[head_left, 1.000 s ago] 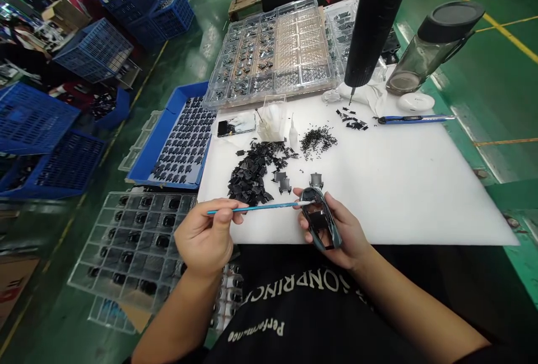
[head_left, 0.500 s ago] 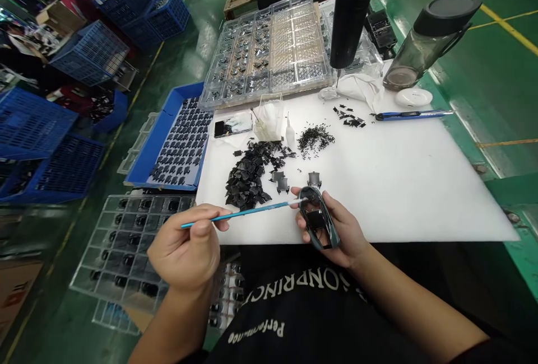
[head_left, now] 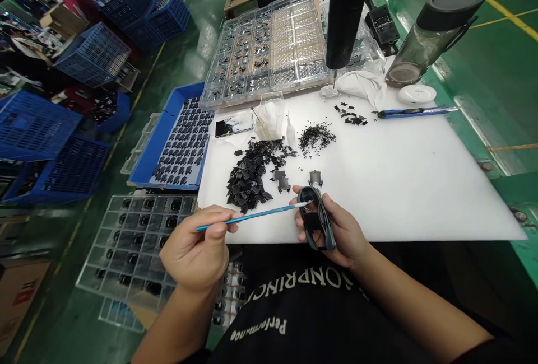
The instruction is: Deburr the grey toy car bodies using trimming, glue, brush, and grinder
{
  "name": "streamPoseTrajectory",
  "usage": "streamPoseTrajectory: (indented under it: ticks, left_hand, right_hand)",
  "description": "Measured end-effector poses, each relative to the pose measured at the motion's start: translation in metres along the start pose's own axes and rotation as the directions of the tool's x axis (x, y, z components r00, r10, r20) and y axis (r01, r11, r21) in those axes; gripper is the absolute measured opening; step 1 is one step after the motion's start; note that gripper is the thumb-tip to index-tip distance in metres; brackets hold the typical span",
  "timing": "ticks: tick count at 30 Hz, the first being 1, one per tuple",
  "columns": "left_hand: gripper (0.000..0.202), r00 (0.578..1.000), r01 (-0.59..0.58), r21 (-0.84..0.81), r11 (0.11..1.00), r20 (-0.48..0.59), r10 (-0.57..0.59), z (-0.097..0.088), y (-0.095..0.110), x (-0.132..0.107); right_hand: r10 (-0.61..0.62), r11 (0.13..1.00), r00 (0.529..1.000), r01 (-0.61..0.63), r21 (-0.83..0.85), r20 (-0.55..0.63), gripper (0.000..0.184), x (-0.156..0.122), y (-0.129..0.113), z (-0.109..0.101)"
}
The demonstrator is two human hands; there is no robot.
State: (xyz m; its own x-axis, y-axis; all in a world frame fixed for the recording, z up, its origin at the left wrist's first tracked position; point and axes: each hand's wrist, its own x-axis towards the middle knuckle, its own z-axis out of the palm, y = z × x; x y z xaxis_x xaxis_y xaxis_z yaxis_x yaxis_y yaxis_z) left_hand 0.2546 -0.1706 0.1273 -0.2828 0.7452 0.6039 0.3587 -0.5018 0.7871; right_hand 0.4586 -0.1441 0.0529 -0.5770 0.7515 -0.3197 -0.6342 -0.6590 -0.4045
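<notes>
My left hand [head_left: 196, 249] pinches a thin blue brush [head_left: 252, 215] near its rear end. The brush tip touches the upper end of a dark toy car shell [head_left: 318, 219]. My right hand [head_left: 341, 232] is wrapped round that shell, holding it just above the near edge of the white mat [head_left: 399, 179]. A pile of small black plastic parts [head_left: 250, 173] lies on the mat just beyond the brush. Two loose black pieces [head_left: 282, 181] sit close to the shell.
A heap of tiny black bits [head_left: 316, 137], a small glue bottle [head_left: 291, 131] and a blue knife [head_left: 414, 111] lie farther back. Clear compartment trays [head_left: 273, 45] stand behind, a blue tray of parts [head_left: 180, 137] at left, another clear tray [head_left: 134, 241] near my left arm. A black hanging tool [head_left: 347, 11] and a jug [head_left: 432, 33] stand at the rear.
My left hand drew back to the left and then came in again with the brush. The shell has turned more edge-on in my right hand.
</notes>
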Motion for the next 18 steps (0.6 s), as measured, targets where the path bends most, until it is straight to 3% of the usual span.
streamPoseTrajectory:
  ticks: [18]
  left_hand:
    - [0.005,0.999,-0.050,0.040,0.998,-0.014,0.051,0.0020,-0.0008,0.0003]
  right_hand:
    - [-0.064,0.998,0.998,0.063,-0.004,-0.020,0.040,0.0004,0.0013,0.0051]
